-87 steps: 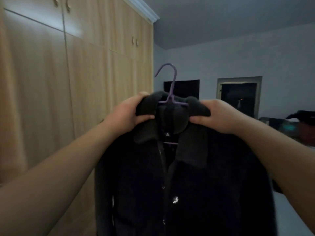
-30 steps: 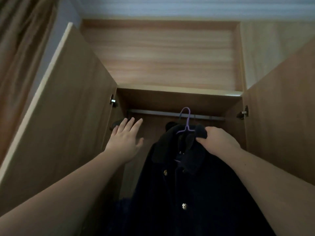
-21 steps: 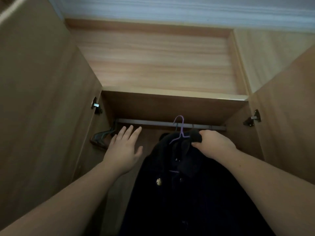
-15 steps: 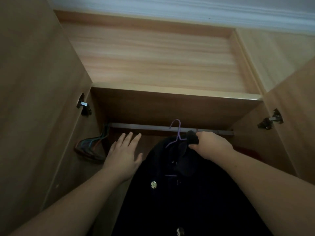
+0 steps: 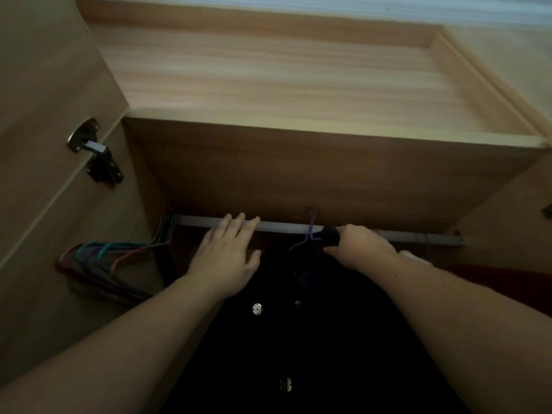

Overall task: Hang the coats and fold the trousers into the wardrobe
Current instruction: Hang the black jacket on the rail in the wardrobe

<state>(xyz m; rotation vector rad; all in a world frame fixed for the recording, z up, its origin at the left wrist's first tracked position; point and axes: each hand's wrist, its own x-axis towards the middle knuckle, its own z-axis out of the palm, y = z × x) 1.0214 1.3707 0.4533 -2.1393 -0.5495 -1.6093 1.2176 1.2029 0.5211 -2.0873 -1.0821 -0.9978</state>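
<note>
A dark buttoned coat (image 5: 313,339) hangs on a purple hanger (image 5: 309,234), whose hook reaches up over the silver wardrobe rail (image 5: 277,226). My right hand (image 5: 361,246) is shut on the coat's collar at the hanger's shoulder, just below the rail. My left hand (image 5: 227,255) is open with fingers spread, its fingertips against the rail left of the hanger. The lower part of the coat fills the dark space between my forearms.
Several empty coloured hangers (image 5: 113,258) hang bunched at the rail's left end. The open left door (image 5: 35,144) carries a metal hinge (image 5: 95,156). A wooden shelf (image 5: 298,85) lies above the rail. Something red (image 5: 493,279) shows at the right inside.
I turned from the room to the open wardrobe. My left hand let go of the coat and rose to the rail. My right hand lifted the hanger's hook up to the rail.
</note>
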